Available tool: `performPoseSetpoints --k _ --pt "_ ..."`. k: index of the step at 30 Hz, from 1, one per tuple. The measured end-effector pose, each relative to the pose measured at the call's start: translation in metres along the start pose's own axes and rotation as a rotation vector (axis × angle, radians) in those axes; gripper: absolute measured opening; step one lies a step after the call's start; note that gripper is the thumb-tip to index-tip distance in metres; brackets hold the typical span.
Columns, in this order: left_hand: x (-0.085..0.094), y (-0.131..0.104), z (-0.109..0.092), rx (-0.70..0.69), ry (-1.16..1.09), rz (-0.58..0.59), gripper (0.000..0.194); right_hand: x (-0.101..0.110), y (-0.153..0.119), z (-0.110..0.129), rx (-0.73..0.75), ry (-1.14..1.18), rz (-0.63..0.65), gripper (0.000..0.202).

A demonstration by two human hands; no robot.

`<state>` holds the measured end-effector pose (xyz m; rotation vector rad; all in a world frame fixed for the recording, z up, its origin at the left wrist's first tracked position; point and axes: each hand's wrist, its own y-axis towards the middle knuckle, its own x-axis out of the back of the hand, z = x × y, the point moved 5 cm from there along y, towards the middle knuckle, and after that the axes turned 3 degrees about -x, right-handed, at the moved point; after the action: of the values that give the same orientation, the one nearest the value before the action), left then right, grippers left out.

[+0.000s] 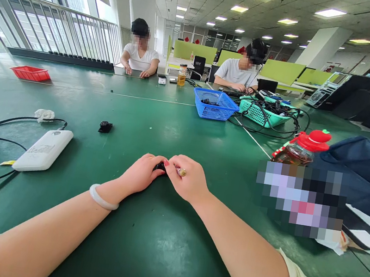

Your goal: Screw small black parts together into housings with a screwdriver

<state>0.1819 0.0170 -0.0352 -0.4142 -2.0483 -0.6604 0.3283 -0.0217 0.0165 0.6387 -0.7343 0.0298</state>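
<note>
My left hand (144, 173) is closed around a small black piece (160, 166) held low over the green table (160, 247). Most of that piece is hidden by my fingers, so its kind does not show. Right beside it, touching, my right hand (188, 176) is curled in a fist around a thin tool (182, 172). Only the tool's rounded, yellowish end sticks out of the fist; its tip is covered. Farther off to the left lies another small black piece (105, 127).
At left lies a white power bank (43, 150) with black cables. A red tray (31, 73), a blue basket (215, 106) and a green basket (262, 114) with cables stand farther back. A red-lidded bottle (297, 151) and dark blue bag (362, 171) are at right. Two people sit opposite.
</note>
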Motion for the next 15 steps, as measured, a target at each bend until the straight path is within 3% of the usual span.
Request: performPoseSetpoints --k 15 --pt "0.0007 0.0014 -0.0015 -0.002 0.013 0.024 0.030 0.0004 0.0004 0.0000 0.001 0.025 0.006 0.043"
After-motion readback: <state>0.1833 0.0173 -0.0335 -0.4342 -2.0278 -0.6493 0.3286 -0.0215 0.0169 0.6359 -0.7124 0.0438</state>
